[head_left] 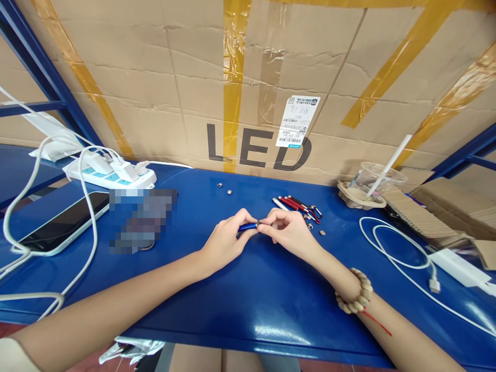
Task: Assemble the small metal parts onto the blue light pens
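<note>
Head view. Nearest the camera, both forearms reach forward over the blue tabletop (248,294), the right wrist wearing a bead bracelet (354,298). Left hand (225,240) rests low on the tabletop, fingers closed around the barrel of a small blue pen-shaped piece (248,226), which lies nearly level at mid-table between the two hands. Right hand (289,230) meets it at the right-hand end, thumb and forefinger pinched narrowly on a tiny metal part (259,222) at the tip; whether that part is seated or loose cannot be told.

Judgement: the fitting is best done with the left grip steady and the barrel held level, the right fingers turning or pressing squarely on axis so the small part does not slip away.

Just beyond the right hand lie more red and silver pieces (298,205); two small metal caps (225,188) sit further back.
</note>
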Demonstrator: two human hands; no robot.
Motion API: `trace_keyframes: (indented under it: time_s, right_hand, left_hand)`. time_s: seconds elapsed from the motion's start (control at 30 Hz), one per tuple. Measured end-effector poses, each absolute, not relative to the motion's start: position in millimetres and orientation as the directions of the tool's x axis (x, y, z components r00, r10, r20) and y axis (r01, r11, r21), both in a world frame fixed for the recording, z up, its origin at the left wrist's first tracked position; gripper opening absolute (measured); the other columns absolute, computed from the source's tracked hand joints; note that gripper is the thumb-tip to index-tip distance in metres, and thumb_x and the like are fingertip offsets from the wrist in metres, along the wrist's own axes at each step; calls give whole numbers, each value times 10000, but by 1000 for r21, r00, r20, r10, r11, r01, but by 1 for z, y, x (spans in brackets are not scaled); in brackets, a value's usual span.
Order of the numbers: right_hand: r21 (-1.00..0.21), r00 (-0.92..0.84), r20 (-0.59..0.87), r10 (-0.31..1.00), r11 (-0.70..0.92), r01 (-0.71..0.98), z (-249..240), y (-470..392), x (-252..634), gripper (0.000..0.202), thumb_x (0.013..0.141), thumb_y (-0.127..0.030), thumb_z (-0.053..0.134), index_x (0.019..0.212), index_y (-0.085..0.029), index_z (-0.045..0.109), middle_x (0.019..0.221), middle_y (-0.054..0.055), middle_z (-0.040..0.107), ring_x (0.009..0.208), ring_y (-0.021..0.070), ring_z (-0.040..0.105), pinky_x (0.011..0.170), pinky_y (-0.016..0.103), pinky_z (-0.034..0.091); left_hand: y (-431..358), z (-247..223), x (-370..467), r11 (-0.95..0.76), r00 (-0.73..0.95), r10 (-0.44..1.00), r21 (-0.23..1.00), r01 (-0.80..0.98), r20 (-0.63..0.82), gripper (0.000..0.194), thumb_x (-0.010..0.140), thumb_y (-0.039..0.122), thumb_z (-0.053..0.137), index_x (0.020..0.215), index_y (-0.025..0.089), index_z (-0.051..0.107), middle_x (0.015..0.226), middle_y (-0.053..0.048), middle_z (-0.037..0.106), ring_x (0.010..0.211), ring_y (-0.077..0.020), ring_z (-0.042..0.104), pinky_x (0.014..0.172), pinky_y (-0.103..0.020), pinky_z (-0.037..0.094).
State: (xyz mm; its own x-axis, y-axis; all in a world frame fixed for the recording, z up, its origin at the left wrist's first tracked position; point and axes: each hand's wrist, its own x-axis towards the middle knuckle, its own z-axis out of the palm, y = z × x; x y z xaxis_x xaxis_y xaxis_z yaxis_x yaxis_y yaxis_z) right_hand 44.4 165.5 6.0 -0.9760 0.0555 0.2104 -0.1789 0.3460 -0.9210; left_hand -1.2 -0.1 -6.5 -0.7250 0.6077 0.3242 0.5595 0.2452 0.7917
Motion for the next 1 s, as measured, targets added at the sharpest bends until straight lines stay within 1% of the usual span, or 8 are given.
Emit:
trace_keyframes:
  time_s: [0.23,0.37,0.73,1.0]
  right_hand:
    - [-926,-977,208,47,332,-181,5,167,44,374,598,-495,716,644,-150,581,657,14,588,391,65,474,379,208,379]
    - [-928,-978,203,53,328,-175,6,166,44,378,594,-496,717,637,-147,579,658,13,586,386,62,472,377,207,377]
    - [-929,-977,205,54,325,-177,6,166,43,406,578,-522,714,645,-143,584,715,30,592,387,64,482,366,213,376]
    - [-925,-978,199,56,341,-168,7,165,44,415,573,-534,712,634,-145,581,707,27,590,385,63,476,370,220,381]
  left_hand:
    - [1,-5,-1,234,-729,616,814,531,299,154,820,355,490,869,209,484,881,-10,680,833,-154,650,682,-235,505]
    - [0,-6,-2,230,-728,618,818,528,297,161,822,362,485,875,210,482,871,-7,681,808,-150,653,667,-234,505]
    - [1,-4,0,193,-727,619,840,507,297,166,817,362,487,878,207,487,880,-17,678,827,-157,651,678,-245,514]
    - [1,-6,-1,191,-730,616,843,503,296,160,818,357,484,878,209,487,867,-17,679,826,-159,650,692,-254,513]
